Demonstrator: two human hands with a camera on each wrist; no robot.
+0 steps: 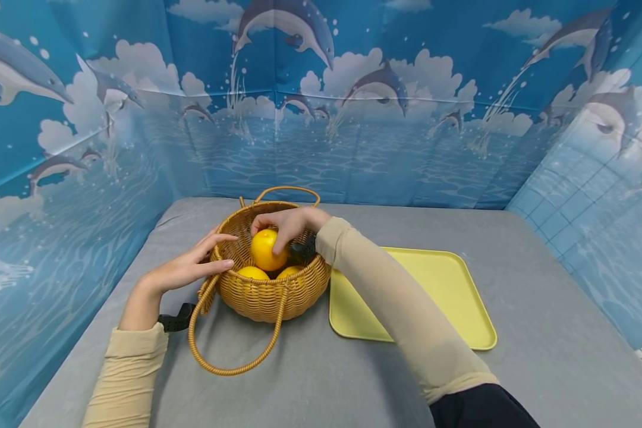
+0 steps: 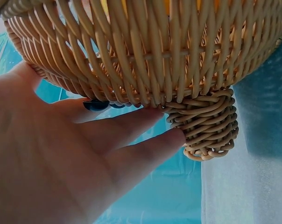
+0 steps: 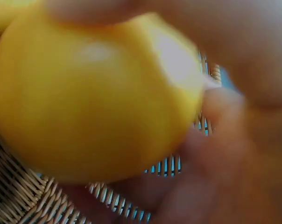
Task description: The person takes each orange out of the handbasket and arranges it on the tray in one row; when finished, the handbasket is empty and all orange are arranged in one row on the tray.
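Note:
A round yellow-orange fruit, seemingly an orange, is held between the thumb and fingers of my right hand inside the wicker basket. Its smooth skin fills much of the right wrist view, blurred fingers around it. Beneath it in the basket lie more oranges, partly hidden by the rim. My left hand rests at the basket's left side, with thumb and forefinger reaching over the rim. In the left wrist view, its other fingers extend fairly straight against the outer wicker near a woven stub.
A yellow tray lies right of the basket, partly under my right forearm. One basket handle hangs down toward me; the other handle stands at the back. A dolphin-print curtain borders the grey table.

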